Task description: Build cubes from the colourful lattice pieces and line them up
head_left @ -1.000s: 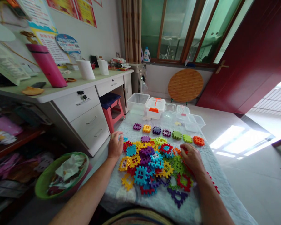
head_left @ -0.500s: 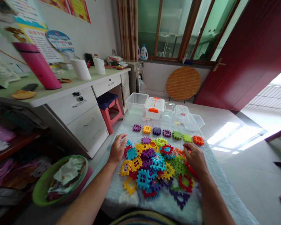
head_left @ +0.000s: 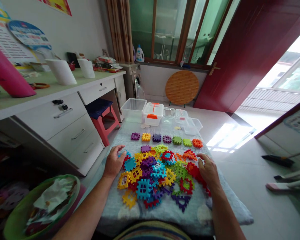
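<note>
Bare hands at a heap of toothed plastic pieces, many colours, on a pale blue cloth, centre to lower centre of frame. Left hand, left edge of heap: fingers loosely extended beside a blue piece, nothing seen in its hold. Right hand, right edge of heap: fingers half curled at red pieces; cannot tell whether it grips one. Row of seven sets of pieces above the heap; clear box with orange latch beyond, upper centre. Writing: wall chart and oval blue sign, upper left, carry printed text, too small to read; label on white bottle, top centre, likewise illegible
</note>
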The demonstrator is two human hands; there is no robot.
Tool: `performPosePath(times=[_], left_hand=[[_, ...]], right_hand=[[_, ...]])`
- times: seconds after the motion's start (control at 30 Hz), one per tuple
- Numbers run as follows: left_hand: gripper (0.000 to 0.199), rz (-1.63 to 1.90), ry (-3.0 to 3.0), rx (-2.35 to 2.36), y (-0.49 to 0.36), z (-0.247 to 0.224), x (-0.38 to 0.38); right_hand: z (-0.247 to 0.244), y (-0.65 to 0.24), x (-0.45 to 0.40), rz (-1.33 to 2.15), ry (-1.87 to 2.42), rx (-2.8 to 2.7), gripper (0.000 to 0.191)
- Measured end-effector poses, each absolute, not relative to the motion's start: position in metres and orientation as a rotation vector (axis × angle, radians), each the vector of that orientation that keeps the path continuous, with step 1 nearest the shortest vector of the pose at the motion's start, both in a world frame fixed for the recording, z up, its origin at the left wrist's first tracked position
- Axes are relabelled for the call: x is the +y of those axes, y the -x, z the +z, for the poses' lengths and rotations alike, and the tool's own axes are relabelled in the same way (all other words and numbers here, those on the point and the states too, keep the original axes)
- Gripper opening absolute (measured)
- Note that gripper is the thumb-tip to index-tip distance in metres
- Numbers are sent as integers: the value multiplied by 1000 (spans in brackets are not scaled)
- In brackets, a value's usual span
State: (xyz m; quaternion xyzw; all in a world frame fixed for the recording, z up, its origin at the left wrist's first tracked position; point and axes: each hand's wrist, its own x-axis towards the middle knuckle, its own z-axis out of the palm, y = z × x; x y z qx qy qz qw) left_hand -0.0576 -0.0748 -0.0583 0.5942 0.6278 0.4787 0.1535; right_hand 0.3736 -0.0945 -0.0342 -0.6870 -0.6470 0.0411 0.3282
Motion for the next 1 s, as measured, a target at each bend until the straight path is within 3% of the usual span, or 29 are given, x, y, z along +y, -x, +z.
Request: performPosePath(times=[0.5, 1.0], left_hand=[[31, 1333, -1727, 1850, 58, -62, -72], [33, 1308, -1708, 1827, 65, -69, -70]], right_hand=[[-24, -342, -82, 461, 1455, -1313, 27], [-46, -364, -132, 237, 1765, -1623, 36]])
